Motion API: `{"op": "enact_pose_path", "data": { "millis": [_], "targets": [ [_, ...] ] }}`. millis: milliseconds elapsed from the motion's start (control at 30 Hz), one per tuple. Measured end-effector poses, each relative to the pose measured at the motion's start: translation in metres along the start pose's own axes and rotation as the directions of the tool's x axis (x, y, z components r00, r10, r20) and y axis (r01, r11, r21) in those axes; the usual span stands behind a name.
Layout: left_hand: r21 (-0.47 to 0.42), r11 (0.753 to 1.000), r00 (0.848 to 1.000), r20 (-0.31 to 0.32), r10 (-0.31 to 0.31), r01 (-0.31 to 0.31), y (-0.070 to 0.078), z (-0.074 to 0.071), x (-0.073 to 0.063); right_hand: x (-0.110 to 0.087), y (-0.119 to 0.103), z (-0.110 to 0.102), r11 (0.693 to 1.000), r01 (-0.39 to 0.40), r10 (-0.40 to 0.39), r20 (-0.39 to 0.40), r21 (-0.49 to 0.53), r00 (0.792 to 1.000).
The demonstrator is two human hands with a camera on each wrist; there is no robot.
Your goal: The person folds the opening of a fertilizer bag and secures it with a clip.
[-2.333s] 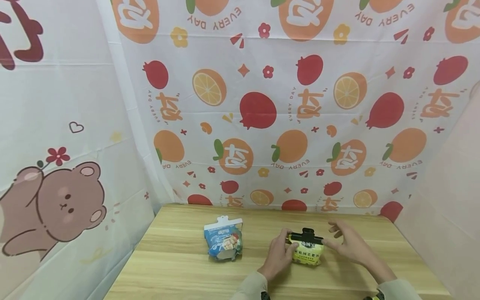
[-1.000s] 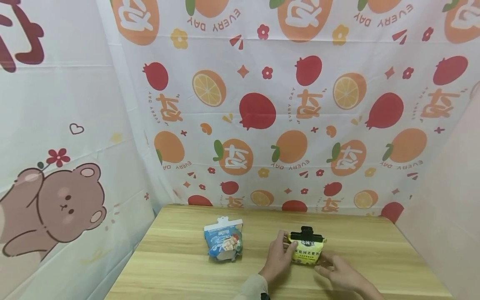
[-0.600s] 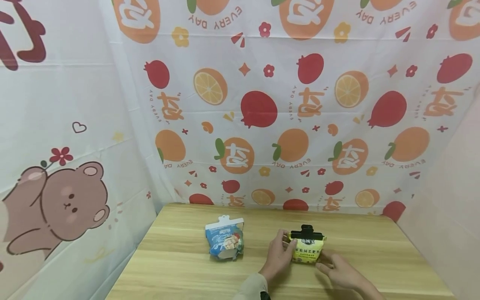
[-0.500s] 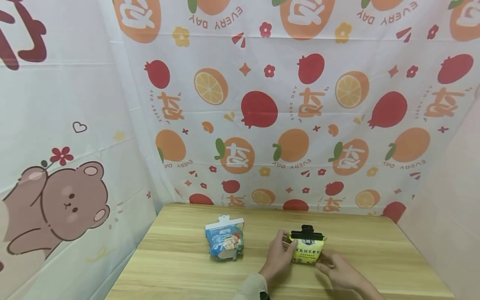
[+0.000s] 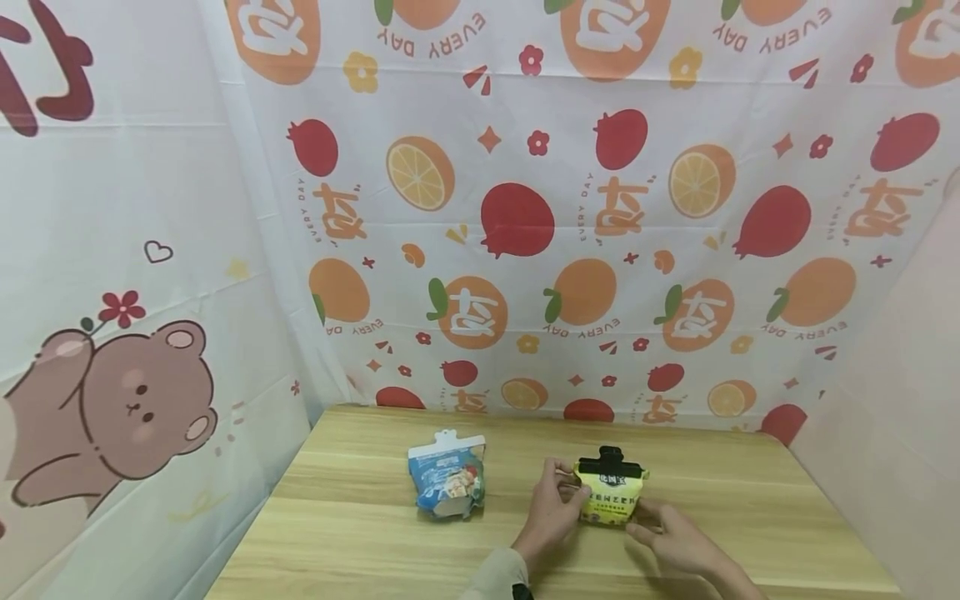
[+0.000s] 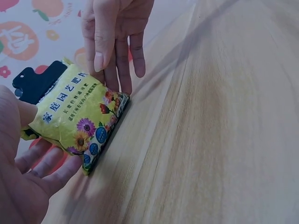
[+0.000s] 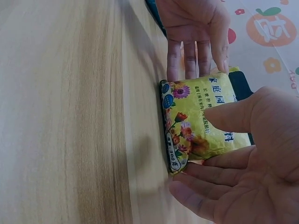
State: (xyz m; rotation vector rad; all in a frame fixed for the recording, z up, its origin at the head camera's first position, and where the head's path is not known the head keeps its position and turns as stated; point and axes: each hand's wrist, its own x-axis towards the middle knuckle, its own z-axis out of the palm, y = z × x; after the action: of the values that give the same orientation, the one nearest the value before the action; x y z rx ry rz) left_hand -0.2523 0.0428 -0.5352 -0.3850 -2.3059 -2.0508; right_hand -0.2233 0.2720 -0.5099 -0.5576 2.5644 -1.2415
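A small yellow fertilizer bag (image 5: 611,500), printed with flowers and dark lettering, stands near upright on the wooden table. A black bag clip (image 5: 609,465) spans its folded top. At the bag's left side, my left hand (image 5: 551,512) holds the edge, thumb in front and fingers behind. My right hand (image 5: 678,537) is at the lower right corner. Its fingers (image 7: 219,175) lie fairly straight along the bag's side and its thumb extends over the front in the right wrist view. The bag's back is hidden.
A blue printed bag (image 5: 446,483) with a white bag clip (image 5: 446,446) stands to the left on the light wooden table (image 5: 360,550). Fruit-printed cloth (image 5: 517,108) hangs behind the table, and a bear-printed cloth (image 5: 247,208) hangs at the left.
My right hand has gone from the clip's right end down to the bag's lower right corner. The fertilizer bag has tilted more upright, then shifted slightly left with my left hand.
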Motion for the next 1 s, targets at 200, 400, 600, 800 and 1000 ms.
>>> {"op": "enact_pose_path", "data": {
  "millis": [200,400,600,800,1000],
  "targets": [
    [-0.028,1.0,1.0,0.004,-0.01,0.01,0.0,-0.001,-0.001,0.003,-0.001,0.0,1.0,0.005,-0.005,0.001,0.008,1.0],
    [-0.023,1.0,1.0,0.007,-0.003,0.003,-0.001,-0.001,-0.002,0.007,0.002,0.001,1.0,-0.016,0.016,-0.022,-0.008,1.0],
    [0.005,1.0,1.0,0.013,-0.016,0.016,-0.001,-0.001,-0.001,0.012,0.008,-0.001,1.0,-0.027,0.027,-0.03,-0.009,0.999],
    [0.012,0.998,0.998,0.021,-0.055,0.055,0.002,0.0,0.0,0.016,0.008,-0.002,1.0,-0.021,0.021,-0.032,-0.007,0.999],
    [0.022,0.998,0.998,0.032,-0.056,0.056,0.002,-0.001,0.0,0.017,0.008,-0.002,1.0,-0.027,0.027,-0.024,0.002,0.999]
  ]
}}
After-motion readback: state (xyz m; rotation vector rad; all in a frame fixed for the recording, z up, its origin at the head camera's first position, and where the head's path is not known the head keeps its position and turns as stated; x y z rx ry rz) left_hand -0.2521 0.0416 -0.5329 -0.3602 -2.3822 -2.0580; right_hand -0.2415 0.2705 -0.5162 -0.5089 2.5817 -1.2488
